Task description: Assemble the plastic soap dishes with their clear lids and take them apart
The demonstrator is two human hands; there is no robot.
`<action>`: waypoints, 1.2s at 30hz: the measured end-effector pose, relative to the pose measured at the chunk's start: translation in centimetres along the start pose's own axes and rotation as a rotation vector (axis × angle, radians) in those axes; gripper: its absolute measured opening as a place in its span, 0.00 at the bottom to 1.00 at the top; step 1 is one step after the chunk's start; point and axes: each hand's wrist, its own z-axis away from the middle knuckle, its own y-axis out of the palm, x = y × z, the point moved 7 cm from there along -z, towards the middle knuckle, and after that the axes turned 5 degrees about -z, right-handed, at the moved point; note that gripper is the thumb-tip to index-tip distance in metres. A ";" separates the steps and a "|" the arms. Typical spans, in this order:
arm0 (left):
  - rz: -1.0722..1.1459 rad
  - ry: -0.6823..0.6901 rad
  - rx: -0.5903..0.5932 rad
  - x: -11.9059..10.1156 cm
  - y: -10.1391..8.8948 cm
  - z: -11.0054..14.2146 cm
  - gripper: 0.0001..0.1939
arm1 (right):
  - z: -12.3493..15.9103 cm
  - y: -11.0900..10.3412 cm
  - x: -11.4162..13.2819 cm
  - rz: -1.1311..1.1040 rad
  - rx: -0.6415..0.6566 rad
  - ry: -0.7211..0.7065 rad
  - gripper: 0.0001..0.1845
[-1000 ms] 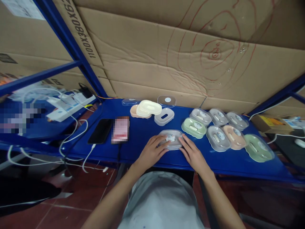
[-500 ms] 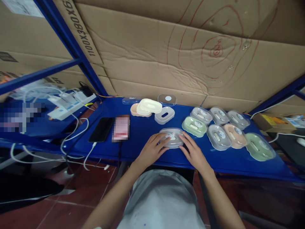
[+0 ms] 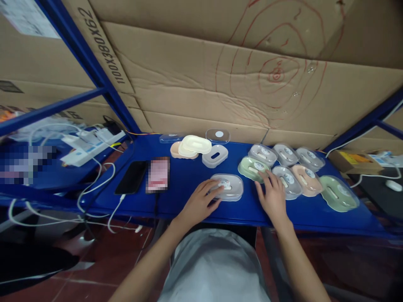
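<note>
A grey soap-dish-like plastic box (image 3: 234, 189) with a clear lid and a round sticker lies flat near the table's front edge. My left hand (image 3: 199, 203) rests at its left end, fingers stretched over the lid and thumb apart at the near side. My right hand (image 3: 273, 200) is open, away from that box. Its fingers reach over the near right edge of a green lidded box (image 3: 250, 167); whether they touch it I cannot tell. Just right of the hand lies another grey lidded box (image 3: 294, 186), partly covered by the fingers.
Several more lidded boxes, including a peach one (image 3: 307, 180) and a green one (image 3: 340, 195), stand at the right. Behind are cream trays (image 3: 197, 144), a grey slotted part (image 3: 215, 156) and a clear lid (image 3: 218, 135). A phone (image 3: 130, 178) and cables lie left.
My right hand has left the grey box and moved right, to the green box. My left hand stays on the grey box. The view has shifted slightly.
</note>
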 end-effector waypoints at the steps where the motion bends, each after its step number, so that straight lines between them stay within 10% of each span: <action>1: 0.008 0.012 0.007 -0.2 0.0 -0.2 0.22 | -0.5 0.0 -0.7 0.017 0.014 -0.006 0.25; 10: 0.088 -0.022 0.199 -0.3 2.1 -1.2 0.25 | -5.6 3.1 -1.4 -0.038 0.276 -0.172 0.29; 23: 0.046 0.026 0.258 1.1 4.5 -6.0 0.23 | -10.1 5.1 -3.0 -0.103 0.214 -0.153 0.24; 30: 0.061 0.033 0.270 2.0 6.1 -8.6 0.23 | -8.2 3.4 -0.3 -0.241 0.241 -0.279 0.23; 36: -0.206 -0.202 0.200 5.1 3.6 -8.2 0.23 | -5.7 2.7 2.2 -0.159 0.255 -0.384 0.21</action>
